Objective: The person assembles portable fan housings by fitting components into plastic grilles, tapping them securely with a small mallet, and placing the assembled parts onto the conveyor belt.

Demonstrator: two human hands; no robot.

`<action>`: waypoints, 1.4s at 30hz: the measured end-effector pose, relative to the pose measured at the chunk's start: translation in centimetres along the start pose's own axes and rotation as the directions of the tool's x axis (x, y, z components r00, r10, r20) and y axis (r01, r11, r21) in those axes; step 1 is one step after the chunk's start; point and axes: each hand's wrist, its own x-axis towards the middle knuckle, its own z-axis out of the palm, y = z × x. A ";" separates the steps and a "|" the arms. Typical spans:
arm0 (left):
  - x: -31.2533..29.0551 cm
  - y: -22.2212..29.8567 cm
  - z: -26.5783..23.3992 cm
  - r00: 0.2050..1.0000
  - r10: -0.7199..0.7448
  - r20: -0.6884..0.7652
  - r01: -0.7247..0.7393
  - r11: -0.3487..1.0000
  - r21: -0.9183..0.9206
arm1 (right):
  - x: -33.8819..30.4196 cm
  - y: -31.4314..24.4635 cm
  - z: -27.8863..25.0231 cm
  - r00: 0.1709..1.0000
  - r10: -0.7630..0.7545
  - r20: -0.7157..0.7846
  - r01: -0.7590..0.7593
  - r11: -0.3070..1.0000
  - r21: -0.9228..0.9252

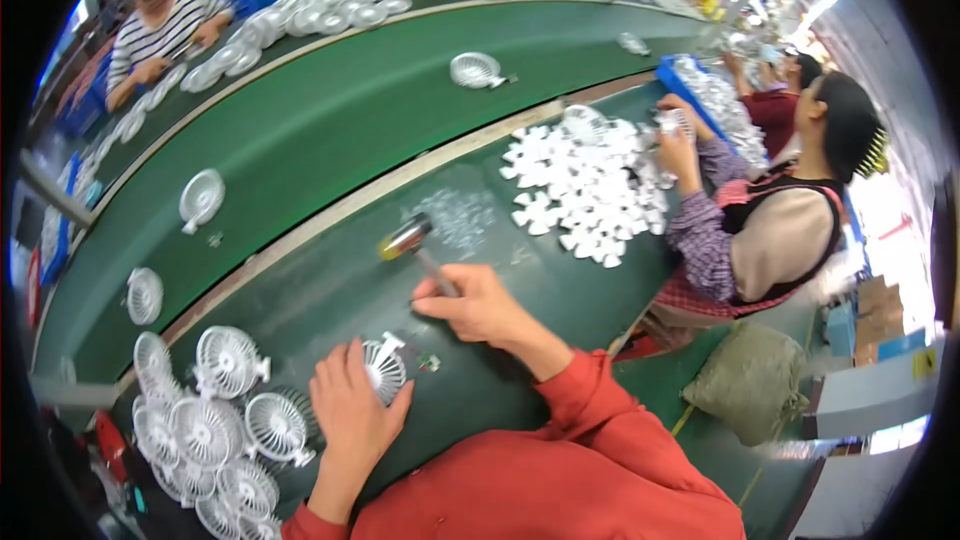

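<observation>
A hammer (430,262) with a metal and yellow head is raised over the green worktop, its handle gripped in my closed right hand (482,306). My left hand (350,395) holds a small white fan housing (384,370) down on the worktop, fingers along its left edge and thumb at its lower right. Radial ribs show on that housing, and a short stub points up and right. Just right of it lies a tiny green circuit board (429,363). Several like housings (207,432) are piled to the left of my left hand.
White fan blades (590,185) form a heap at the far right, beside scattered small clear parts (460,220). A raised rim divides the worktop from a green conveyor (330,125) carrying several housings. Close on the right, a co-worker (780,190) handles a white part; another person sits across.
</observation>
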 end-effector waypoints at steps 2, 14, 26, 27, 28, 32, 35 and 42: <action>0.4 0.0 0.0 0.998 0.046 -0.045 -0.048 0.998 -0.044 | -0.9 -0.2 -0.4 0.996 0.090 0.027 -0.091 0.994 0.061; -0.4 -0.7 -0.9 0.982 0.149 -0.113 -0.182 0.900 -0.396 | -0.6 2.7 0.7 0.922 0.233 0.310 -0.350 0.843 0.408; -0.6 -0.9 -1.0 0.985 0.135 -0.109 -0.169 0.888 -0.428 | -0.8 4.1 2.4 0.907 0.273 0.322 -0.392 0.827 0.404; -0.6 -1.0 -1.0 0.987 0.126 -0.099 -0.157 0.886 -0.436 | -0.8 4.1 2.4 0.905 0.273 0.326 -0.394 0.826 0.404; -0.5 -1.0 -0.9 0.989 0.118 -0.089 -0.146 0.884 -0.444 | -0.7 4.2 2.4 0.908 0.250 0.337 -0.382 0.825 0.416; -0.1 -0.8 -0.2 0.987 0.122 -0.107 -0.160 0.847 -0.508 | -0.9 4.6 1.8 0.936 0.160 0.313 -0.297 0.836 0.462; 0.3 -0.4 -0.1 0.995 0.096 -0.036 -0.102 0.860 -0.499 | -1.7 5.0 1.4 0.959 0.169 0.227 -0.264 0.821 0.506; 0.0 -0.1 -1.4 0.999 0.008 -0.050 -0.025 0.935 -0.353 | -1.4 4.1 2.9 0.960 0.158 0.230 -0.218 0.940 0.261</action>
